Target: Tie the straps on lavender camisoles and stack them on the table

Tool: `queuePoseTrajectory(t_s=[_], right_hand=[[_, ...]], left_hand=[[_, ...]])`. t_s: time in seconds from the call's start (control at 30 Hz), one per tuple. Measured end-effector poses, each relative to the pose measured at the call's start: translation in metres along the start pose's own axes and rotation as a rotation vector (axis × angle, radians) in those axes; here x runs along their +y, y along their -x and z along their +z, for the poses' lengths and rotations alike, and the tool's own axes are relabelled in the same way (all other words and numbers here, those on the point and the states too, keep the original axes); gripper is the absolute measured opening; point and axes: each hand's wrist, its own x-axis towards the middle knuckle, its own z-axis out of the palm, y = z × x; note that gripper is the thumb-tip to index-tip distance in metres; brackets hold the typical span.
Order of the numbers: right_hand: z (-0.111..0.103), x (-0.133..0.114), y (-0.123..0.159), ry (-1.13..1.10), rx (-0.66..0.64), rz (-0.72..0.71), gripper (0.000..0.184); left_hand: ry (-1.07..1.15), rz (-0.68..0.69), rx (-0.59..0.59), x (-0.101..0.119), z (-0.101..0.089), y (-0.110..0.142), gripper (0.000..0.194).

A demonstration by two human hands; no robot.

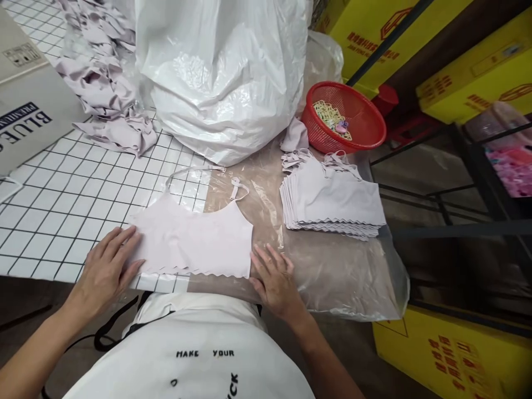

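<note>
Left hand (pixel 106 269): spread, touching pale top (pixel 195 241)
Right hand (pixel 275 282): spread, at its opposite edge
Stacked tops (pixel 332 194): on table (pixel 45 221), near right hand

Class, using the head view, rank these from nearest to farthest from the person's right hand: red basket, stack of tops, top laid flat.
1. Top laid flat: its edge meets the right hand, on that hand's left side.
2. Stack of tops: ahead of the hand, to the right.
3. Red basket: farthest, beyond the stack.
</note>
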Motion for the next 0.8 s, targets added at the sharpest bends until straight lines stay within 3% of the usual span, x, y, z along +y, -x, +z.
queuePoseTrajectory(t_s=[0.17,0.33,0.5,0.67,0.8], right_hand=[[-0.002,-0.001,-0.014,-0.01,0.09,0.026,0.045],[0.014,-0.011,-0.036,-0.008,0.135,-0.054,0.053],[0.024,-0.001,-0.038,0.041,0.22,-0.027,0.064],[0.026,-0.007,-0.032,0.021,0.155,-0.052,0.063],[0.023,-0.01,-0.029,0.054,0.147,-0.044,0.062]], left_hand=[[-0.047,0.198,0.035,0.003,0.001,0.0,0.059],[-0.067,0.29,-0.114,0.01,0.002,-0.002,0.051],[-0.11,0.176,-0.123,0.0,0.003,0.0,0.054],[-0.145,0.012,-0.144,-0.01,0.009,0.0,0.063],[-0.147,-0.077,-0.023,-0.009,0.003,-0.008,0.064]])
